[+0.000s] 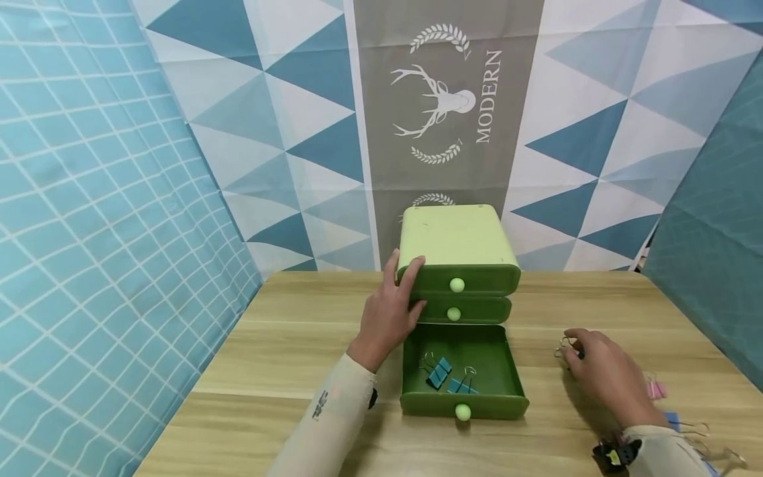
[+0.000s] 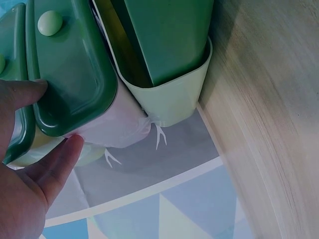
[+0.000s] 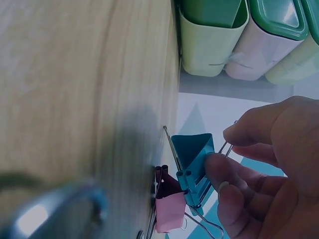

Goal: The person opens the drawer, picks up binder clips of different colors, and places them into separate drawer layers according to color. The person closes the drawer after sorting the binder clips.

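A desktop drawer unit (image 1: pixel 456 235) with a pale green top and dark green drawer fronts stands at the back of the table. My left hand (image 1: pixel 387 315) rests against its left side, fingers extended up the corner and thumb (image 2: pixel 30 93) on a drawer front. The bottom drawer (image 1: pixel 465 405) is pulled out, and two teal binder clips lie in it, one a teal clip (image 1: pixel 439 373) with its wire handles up. To the right of the drawer, my right hand (image 1: pixel 608 374) pinches a teal binder clip (image 3: pixel 192 149) by a wire handle, close over the tabletop.
A pink binder clip (image 1: pixel 656 387) lies just right of my right hand. Blue binder clips (image 1: pixel 673 421) lie nearer the front, partly behind my right sleeve. Patterned cloth (image 1: pixel 310 132) hangs behind the wooden table (image 1: pixel 286 358), with more cloth on both sides.
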A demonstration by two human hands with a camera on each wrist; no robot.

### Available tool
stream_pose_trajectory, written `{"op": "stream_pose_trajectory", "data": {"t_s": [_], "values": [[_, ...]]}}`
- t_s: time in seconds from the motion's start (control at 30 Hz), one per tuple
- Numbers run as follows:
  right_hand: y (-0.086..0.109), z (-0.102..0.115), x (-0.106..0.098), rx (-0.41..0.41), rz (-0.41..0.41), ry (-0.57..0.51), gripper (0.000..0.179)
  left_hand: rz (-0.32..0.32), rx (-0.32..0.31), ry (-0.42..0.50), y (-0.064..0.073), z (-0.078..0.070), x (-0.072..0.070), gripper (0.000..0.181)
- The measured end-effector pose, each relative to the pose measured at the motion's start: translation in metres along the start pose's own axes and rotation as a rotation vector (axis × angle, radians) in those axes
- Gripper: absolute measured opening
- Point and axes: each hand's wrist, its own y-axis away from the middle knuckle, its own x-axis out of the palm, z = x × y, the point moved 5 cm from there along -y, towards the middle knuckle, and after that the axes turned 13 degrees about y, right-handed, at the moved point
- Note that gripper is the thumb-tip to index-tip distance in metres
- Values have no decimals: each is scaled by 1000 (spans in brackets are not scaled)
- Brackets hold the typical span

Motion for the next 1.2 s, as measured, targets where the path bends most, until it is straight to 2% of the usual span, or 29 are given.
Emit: {"op": "stream_pose_trajectory", "data": {"t_s": [0.4, 0.6, 0.93, 1.2], "values": [[2, 1, 1, -23, -52, 14, 34, -5, -1, 7, 2, 0, 0, 86], [3, 2, 1, -24, -48, 22, 34, 0, -13, 4, 2, 1, 1, 87], [4, 4, 0, -15, -61, 28, 33, -6, 0, -1, 2, 1, 1, 86], [5, 7, -3, -26, -114, 38, 31, -5, -5, -4, 2, 0, 1, 87]]}}
